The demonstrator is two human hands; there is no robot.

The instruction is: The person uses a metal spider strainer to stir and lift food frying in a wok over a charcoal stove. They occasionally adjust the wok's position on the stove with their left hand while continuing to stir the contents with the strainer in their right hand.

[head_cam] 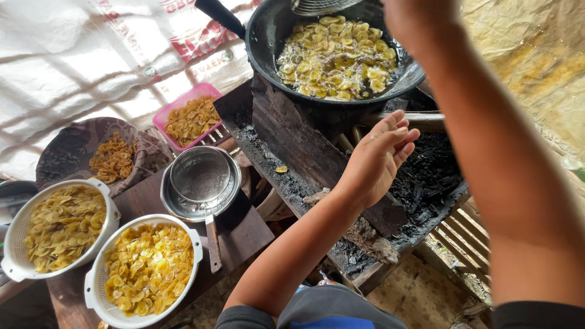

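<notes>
A white plastic sheet [91, 55] with red print, folded and partly cut off at the upper edge, hung behind the desk [244, 228], which carried two white colanders [100, 277] of yellow chips, a steel sieve [201, 176] with its handle pointing toward the viewer, and a pink basket [159, 120]. The black wok [268, 30] of frying chips [338, 58] sat on the charred stove [304, 152], its long handle angled up-left out of frame. The left hand [378, 158] hovered open and empty, fingers together, below the wok; the right hand [420, 18] was cropped at the top edge near a skimmer [320, 6], its grip impossible to judge.
</notes>
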